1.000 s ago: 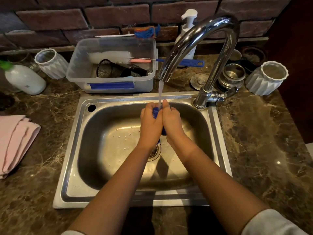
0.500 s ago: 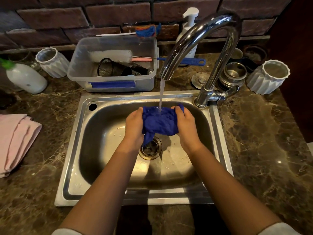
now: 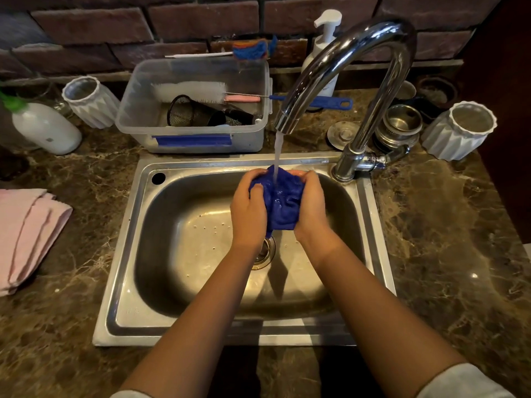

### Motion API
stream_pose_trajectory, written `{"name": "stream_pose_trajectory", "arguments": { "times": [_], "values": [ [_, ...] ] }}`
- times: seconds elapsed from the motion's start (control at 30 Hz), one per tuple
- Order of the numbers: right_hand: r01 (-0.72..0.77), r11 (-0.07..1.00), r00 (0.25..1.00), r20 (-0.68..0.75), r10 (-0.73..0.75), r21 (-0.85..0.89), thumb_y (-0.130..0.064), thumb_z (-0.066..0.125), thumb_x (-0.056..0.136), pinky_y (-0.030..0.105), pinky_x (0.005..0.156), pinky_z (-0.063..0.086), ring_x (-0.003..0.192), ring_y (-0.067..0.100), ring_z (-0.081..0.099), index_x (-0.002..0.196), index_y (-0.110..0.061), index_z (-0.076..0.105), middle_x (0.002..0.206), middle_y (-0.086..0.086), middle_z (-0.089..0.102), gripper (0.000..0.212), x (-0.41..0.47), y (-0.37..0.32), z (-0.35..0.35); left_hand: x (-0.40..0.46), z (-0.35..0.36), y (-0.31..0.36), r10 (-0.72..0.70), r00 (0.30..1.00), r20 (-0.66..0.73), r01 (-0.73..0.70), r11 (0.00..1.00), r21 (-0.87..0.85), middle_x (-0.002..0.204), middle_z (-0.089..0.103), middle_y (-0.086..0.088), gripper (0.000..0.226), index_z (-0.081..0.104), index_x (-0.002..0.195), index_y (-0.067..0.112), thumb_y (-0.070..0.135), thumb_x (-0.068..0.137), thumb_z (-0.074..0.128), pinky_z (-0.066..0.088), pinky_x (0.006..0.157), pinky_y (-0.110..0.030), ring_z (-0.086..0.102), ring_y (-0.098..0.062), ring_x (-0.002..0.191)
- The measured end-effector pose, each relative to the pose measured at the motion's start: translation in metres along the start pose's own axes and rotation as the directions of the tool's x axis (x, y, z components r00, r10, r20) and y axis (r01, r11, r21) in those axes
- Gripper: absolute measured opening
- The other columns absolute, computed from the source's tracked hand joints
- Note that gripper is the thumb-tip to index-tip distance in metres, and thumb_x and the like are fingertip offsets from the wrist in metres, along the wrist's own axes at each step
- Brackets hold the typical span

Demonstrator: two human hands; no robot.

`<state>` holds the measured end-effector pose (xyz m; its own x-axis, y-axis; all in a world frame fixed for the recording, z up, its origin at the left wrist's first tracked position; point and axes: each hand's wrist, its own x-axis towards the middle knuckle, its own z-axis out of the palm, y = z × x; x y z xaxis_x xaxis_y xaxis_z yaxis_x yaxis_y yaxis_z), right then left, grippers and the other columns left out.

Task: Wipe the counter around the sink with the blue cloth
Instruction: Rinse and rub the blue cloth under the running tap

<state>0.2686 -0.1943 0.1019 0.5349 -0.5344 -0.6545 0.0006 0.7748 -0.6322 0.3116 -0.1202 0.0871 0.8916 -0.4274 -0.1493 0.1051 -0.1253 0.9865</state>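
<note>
The blue cloth [image 3: 283, 203] is bunched up and wet, held over the steel sink [image 3: 120, 245] between both hands. My left hand [image 3: 248, 211] grips its left side and my right hand [image 3: 311, 206] grips its right side. A thin stream of water falls from the chrome faucet [image 3: 370, 70] straight onto the top of the cloth. The drain sits just below the hands, partly hidden by them. Dark brown marble counter [image 3: 448, 239] surrounds the sink.
Behind the sink stands a clear plastic tub [image 3: 195, 110] with a bottle brush and a strainer. White ribbed cups [image 3: 459, 130] [image 3: 90, 100], a white bottle [image 3: 47, 129], a soap pump [image 3: 324, 47], steel cups [image 3: 400, 124] and a folded pink cloth [image 3: 26, 234] lie around.
The hands spread the cloth open under the stream, then closed in again; now they squeeze it into a tighter bunch a little higher in the basin.
</note>
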Motion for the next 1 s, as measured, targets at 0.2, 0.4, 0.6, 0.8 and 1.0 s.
{"name": "stream_pose_trajectory", "arguments": {
  "times": [0.2, 0.4, 0.6, 0.8, 1.0],
  "values": [
    [0.273, 0.873, 0.957, 0.018, -0.291, -0.404, -0.055, 0.033, 0.093, 0.025, 0.087, 0.051, 0.103, 0.011, 0.059, 0.11, -0.026, 0.051, 0.108, -0.003, 0.059, 0.038, 0.013, 0.037, 0.007, -0.006, 0.015, 0.002, 0.073, 0.996, 0.059, -0.083, 0.977, 0.198, 0.125, 0.039, 0.001, 0.027, 0.049, 0.118, 0.018, 0.029, 0.094, 0.047, 0.041, 0.085, -0.017, 0.047, -0.01, 0.11],
    [0.4, 0.582, 0.884, 0.131, -0.448, -0.708, -0.037, 0.028, 0.099, 0.018, 0.064, 0.042, 0.083, 0.013, 0.06, 0.094, -0.023, 0.064, 0.082, -0.004, 0.062, 0.039, 0.006, 0.014, 0.003, 0.005, 0.011, 0.007, -0.043, 0.991, 0.124, 0.022, 0.985, 0.17, 0.114, 0.057, -0.005, 0.023, 0.047, 0.114, 0.021, 0.033, 0.099, 0.035, 0.045, 0.077, -0.019, 0.058, -0.015, 0.102],
    [0.531, 0.276, 0.815, 0.394, -0.425, -0.801, -0.034, 0.03, 0.099, 0.013, 0.064, 0.042, 0.08, 0.012, 0.056, 0.114, -0.014, 0.057, 0.089, 0.001, 0.06, 0.037, -0.006, 0.016, -0.005, 0.021, -0.003, -0.004, -0.181, 0.978, 0.103, 0.159, 0.969, 0.187, 0.094, 0.06, -0.005, 0.019, 0.052, 0.098, 0.016, 0.021, 0.1, 0.034, 0.048, 0.082, -0.032, 0.059, -0.02, 0.091],
    [0.332, 0.748, 0.943, 0.198, -0.267, -0.574, -0.019, 0.053, 0.092, 0.035, 0.084, 0.055, 0.097, 0.02, 0.063, 0.114, -0.015, 0.049, 0.106, 0.005, 0.059, 0.022, 0.008, 0.023, -0.033, 0.02, -0.017, -0.012, -0.489, 0.86, 0.146, 0.499, 0.866, -0.039, 0.1, 0.064, -0.012, 0.02, 0.055, 0.11, 0.008, 0.018, 0.092, 0.054, 0.054, 0.074, -0.03, 0.064, -0.02, 0.087],
    [0.245, 0.847, 0.963, 0.019, -0.268, -0.471, -0.032, 0.04, 0.096, 0.046, 0.09, 0.052, 0.097, 0.023, 0.061, 0.102, -0.021, 0.056, 0.104, 0.008, 0.063, 0.02, 0.01, 0.017, -0.014, -0.002, -0.016, 0.0, -0.284, 0.94, 0.191, 0.312, 0.94, -0.139, 0.125, 0.053, 0.0, 0.025, 0.047, 0.121, 0.032, 0.032, 0.1, 0.033, 0.053, 0.087, -0.033, 0.057, -0.014, 0.108]
  ]
}}
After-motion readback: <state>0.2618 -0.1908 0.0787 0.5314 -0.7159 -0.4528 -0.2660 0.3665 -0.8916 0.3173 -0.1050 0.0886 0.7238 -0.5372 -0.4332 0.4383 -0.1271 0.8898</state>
